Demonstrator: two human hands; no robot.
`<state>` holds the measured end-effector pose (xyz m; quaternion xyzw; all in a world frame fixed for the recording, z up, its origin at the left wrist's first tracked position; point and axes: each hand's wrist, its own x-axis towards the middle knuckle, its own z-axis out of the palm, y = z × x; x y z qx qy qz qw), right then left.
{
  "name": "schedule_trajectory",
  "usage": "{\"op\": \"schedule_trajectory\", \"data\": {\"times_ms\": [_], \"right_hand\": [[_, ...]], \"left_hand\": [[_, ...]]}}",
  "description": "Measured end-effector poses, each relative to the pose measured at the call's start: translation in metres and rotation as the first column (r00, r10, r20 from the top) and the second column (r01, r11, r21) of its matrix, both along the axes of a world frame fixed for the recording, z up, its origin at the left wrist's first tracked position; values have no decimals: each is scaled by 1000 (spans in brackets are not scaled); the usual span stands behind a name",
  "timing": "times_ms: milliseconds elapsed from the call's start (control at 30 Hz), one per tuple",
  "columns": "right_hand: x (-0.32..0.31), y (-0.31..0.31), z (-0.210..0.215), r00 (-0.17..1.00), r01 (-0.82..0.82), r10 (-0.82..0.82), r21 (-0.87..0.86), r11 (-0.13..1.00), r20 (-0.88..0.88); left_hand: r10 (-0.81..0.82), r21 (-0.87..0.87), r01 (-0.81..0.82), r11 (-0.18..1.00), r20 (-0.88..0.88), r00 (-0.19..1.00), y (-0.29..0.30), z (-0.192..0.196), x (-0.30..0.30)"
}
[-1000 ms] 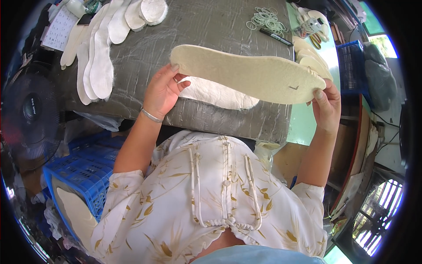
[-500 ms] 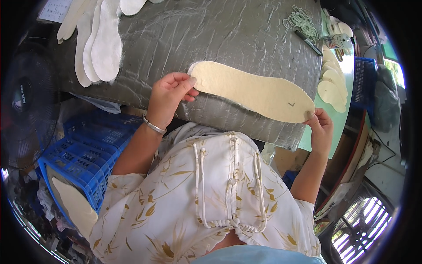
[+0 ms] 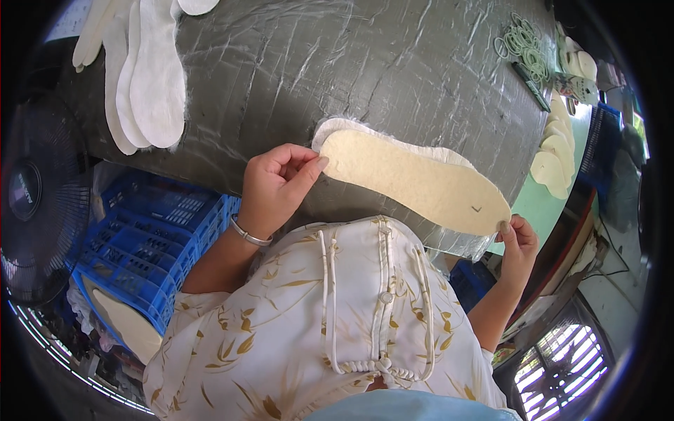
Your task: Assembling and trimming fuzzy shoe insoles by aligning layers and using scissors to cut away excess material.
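Observation:
A long cream sole-shaped piece (image 3: 421, 184) lies flat on a white fuzzy piece of the same outline (image 3: 337, 126) at the near edge of the grey plastic-covered table (image 3: 337, 63). My left hand (image 3: 276, 186) pinches the cream piece at its rounded heel end. At the pointed toe end, my right hand (image 3: 518, 242) grips it beside a small dark check mark.
A stack of white sole-shaped pieces (image 3: 144, 77) lies at the table's far left. Rubber bands (image 3: 523, 42), a dark pen (image 3: 530, 77) and more cream soles (image 3: 554, 151) are at the right. A blue crate (image 3: 151, 238) and a black fan (image 3: 31, 203) stand to my left.
The cream piece was held up above the table; both hands have lowered it onto the white fuzzy piece near the table's edge.

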<state>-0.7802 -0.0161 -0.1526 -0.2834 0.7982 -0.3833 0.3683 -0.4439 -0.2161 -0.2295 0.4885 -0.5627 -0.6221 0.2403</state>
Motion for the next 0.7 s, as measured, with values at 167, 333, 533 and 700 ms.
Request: {"op": "schedule_trajectory", "data": {"times_ms": [167,333,533,700], "right_hand": [[2,-11,-3,1000,16,-17,35,999,7],[0,-14,0,999,18,-19,28,999,38],[-2,-11,1,997,17,-20,51,999,71],[3,-18,3,997,-11,8,44,999,74]], "left_hand": [[19,34,-21,999,49,999,-9,-4,1],[23,79,-28,996,62,998,-13,-8,1],[22,85,-27,996,62,998,-14,-12,0],[8,77,-14,997,80,997,-17,-15,0]]}}
